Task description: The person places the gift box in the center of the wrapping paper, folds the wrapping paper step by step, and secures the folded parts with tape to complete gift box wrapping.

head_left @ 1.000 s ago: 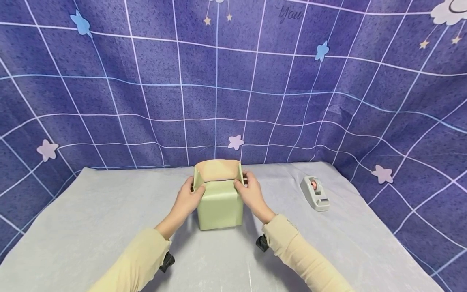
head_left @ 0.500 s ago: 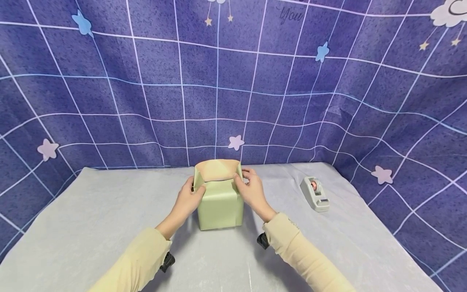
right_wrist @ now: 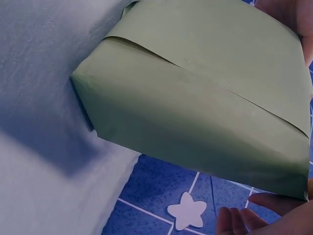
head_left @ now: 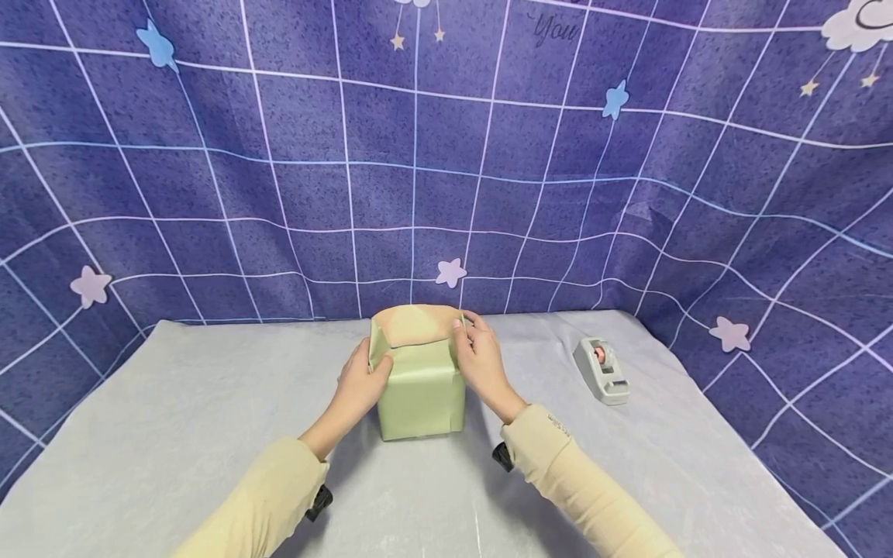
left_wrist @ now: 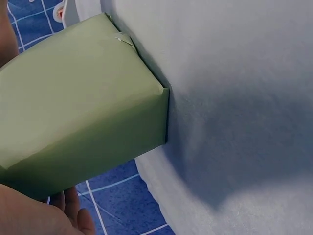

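A box wrapped in pale green paper (head_left: pixel 421 399) stands upright on the table. At its top the paper (head_left: pixel 418 324) rises in a raised flap at the back, its inner side lit peach. My left hand (head_left: pixel 360 380) grips the paper at the top left corner, thumb in front. At the top right, my right hand (head_left: pixel 481 360) pinches the side flap between thumb and fingers. In the left wrist view the left fingers (left_wrist: pixel 73 208) curl under the box's edge. An overlapping paper seam (right_wrist: pixel 181 66) runs along the box in the right wrist view.
A light grey tape dispenser (head_left: pixel 603 372) with a roll of tape stands to the right on the grey cloth-covered table (head_left: pixel 230 403). Behind hangs a blue gridded curtain (head_left: pixel 446 194) with stars.
My right hand has shifted its hold from the top right front edge to the right side flap, its thumb moving up and back. The left hand and box stay in place.
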The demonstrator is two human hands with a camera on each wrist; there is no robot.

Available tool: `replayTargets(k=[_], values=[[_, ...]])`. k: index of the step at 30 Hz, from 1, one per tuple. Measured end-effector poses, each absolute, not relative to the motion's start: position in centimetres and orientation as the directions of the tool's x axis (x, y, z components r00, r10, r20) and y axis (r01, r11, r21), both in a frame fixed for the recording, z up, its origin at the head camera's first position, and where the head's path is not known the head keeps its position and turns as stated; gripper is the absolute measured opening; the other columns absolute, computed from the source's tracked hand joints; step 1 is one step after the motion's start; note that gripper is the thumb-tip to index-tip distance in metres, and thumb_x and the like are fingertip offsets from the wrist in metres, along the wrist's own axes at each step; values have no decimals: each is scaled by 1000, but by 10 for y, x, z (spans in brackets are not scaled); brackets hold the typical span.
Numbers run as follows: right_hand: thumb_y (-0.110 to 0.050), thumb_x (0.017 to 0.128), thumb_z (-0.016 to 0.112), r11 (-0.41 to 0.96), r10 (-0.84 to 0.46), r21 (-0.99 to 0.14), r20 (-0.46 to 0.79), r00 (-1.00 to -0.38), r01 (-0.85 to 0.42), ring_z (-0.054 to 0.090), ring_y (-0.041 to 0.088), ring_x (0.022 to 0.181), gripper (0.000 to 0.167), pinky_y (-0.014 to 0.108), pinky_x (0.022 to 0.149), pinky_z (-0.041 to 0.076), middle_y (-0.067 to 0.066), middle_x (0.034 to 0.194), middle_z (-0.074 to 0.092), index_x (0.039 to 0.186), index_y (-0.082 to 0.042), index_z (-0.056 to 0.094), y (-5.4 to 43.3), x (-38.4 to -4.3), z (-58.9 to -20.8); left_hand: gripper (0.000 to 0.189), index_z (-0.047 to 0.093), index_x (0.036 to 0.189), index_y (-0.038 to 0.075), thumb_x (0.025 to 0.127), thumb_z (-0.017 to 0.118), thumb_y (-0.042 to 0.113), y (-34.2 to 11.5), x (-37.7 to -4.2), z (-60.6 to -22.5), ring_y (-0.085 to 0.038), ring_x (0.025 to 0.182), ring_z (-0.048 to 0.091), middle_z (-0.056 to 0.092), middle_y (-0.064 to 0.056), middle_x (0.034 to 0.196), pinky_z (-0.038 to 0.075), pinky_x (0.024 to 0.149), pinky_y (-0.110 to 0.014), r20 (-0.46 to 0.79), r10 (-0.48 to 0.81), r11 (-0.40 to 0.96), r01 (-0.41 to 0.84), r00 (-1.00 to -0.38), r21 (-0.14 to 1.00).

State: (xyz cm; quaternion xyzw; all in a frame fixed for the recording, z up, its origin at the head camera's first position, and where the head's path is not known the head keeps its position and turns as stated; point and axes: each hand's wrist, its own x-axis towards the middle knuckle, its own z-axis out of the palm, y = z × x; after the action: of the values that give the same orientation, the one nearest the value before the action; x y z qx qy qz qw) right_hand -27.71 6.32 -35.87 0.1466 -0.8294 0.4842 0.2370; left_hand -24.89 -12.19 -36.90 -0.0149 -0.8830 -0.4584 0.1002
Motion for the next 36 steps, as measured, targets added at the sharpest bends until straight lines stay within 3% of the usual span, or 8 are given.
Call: replayTargets(k=[3,6,10,18,25,36], values=[[-20,96,43,503,-28,-720,540,-841,-478,49,39,117,41,50,99,35,19,127,54,69,3,63,63,-277,-358,40,44,125,-1,92,44,22,-121,-248,-369,-37,109,51,53,-22,116,35,92,-59,206,-73,589,124,-976,799],[-21,96,42,484,-44,-726,538,-842,-489,49,37,118,37,49,100,35,18,126,54,89,5,67,65,-277,-357,39,45,124,-1,92,44,21,-121,-248,-370,-38,110,50,54,-22,115,32,92,-60,217,-74,593,132,-973,794],[-21,99,36,445,-54,-745,532,-845,-497,49,33,118,38,45,102,35,18,124,55,116,4,59,71,-277,-358,38,45,123,-1,92,45,21,-121,-247,-370,-38,109,50,54,-22,115,31,92,-60,226,-71,594,140,-972,792],[-12,97,37,424,-113,-773,472,-874,-473,54,31,110,31,45,95,40,18,112,59,112,3,59,84,-277,-367,42,42,127,-1,93,43,23,-122,-246,-370,-39,110,50,53,-22,117,30,93,-61,211,-72,592,129,-975,795],[-16,98,37,336,-216,-863,319,-923,-376,46,28,117,33,45,102,35,17,120,54,114,3,58,89,-275,-373,41,43,126,0,93,43,25,-123,-246,-370,-37,110,50,53,-21,116,31,93,-60,208,-74,588,126,-975,799],[-20,99,38,289,-255,-895,270,-929,-339,41,34,121,37,49,106,28,23,125,48,115,9,56,84,-267,-365,40,44,125,0,93,43,24,-122,-247,-371,-38,109,50,54,-22,116,30,92,-60,211,-71,581,132,-975,803]])
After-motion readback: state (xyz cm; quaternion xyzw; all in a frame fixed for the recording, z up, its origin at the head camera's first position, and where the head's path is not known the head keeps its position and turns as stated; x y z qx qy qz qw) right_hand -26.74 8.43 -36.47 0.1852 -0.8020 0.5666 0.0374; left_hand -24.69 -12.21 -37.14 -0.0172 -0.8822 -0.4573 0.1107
